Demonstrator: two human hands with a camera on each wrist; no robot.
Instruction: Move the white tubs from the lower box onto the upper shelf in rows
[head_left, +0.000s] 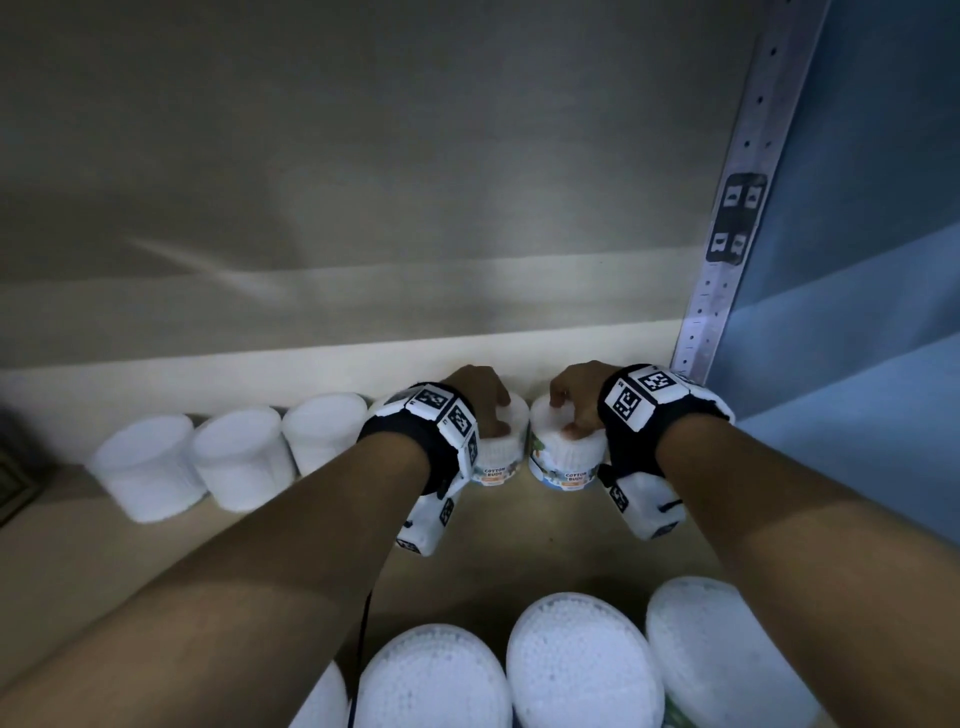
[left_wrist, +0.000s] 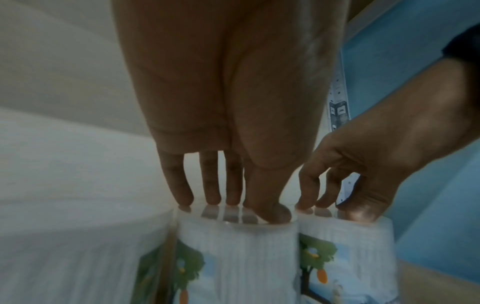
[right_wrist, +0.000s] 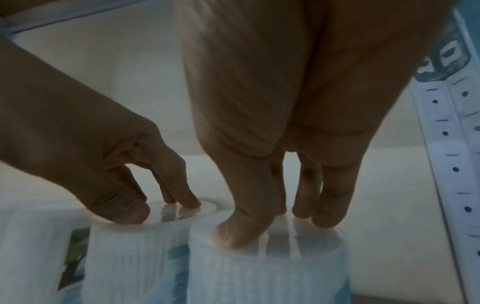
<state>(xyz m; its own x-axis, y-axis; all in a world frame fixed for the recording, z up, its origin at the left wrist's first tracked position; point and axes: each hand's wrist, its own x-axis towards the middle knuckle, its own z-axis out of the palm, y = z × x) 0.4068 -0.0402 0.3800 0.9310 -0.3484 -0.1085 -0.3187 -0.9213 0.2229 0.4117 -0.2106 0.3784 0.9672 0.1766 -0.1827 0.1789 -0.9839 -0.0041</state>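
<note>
White plastic throughout: three white tubs (head_left: 241, 457) standing in a row at the far left of the shelf board (head_left: 545, 535), just beside one another, against the pale back panel (head_left: 363, 208). Right of these, left hand (head_left: 485, 400) over a labelled tub (head_left: 498, 457), with straight fingertips (left_wrist: 184, 197) and thumb set down on its clear lid, not wrapped round the wall. Immediately right, touching or nearly touching that tub, a second labelled tub (head_left: 566, 462) under the right hand (head_left: 576, 400), whose fingertips (right_wrist: 327, 218) rest on the lid and whose thumb sits at the near rim. Both labelled tubs upright, closing the far row at its right end. Far right, perforated white upright (head_left: 727, 234) with a blue wall (head_left: 857, 208) beyond. Nearest the viewer, low in the head view, more white tubs (head_left: 431, 680) side by side, seen from above.
</note>
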